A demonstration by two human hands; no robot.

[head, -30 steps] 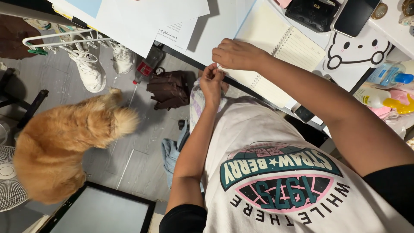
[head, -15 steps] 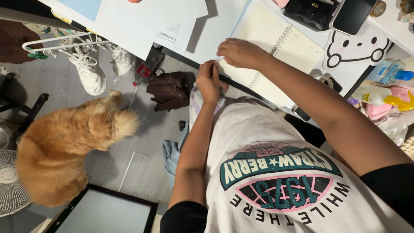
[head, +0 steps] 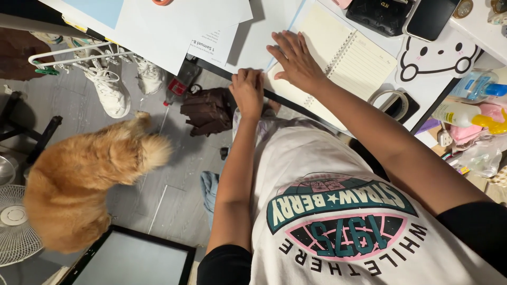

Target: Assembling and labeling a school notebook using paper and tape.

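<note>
Right hand [head: 296, 60] lies flat, fingers spread, pressing on the left page of the open spiral notebook [head: 338, 58] at the near edge of the bench [head: 264, 21]. Left hand [head: 247, 91] is curled shut at the bench edge, just beside the notebook; probably gripping the edge, hard to tell. Step: steadying the notebook. Next needs it held flat. Fluffy dog [head: 84, 184] on the floor, left.

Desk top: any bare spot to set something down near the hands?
Two patches. The white sheet between the printed paper and the notebook, just beyond the left hand. Also the notebook's lined page, right of the right hand. Crowded: far right, with tape roll, bottles and black pouch.
</note>
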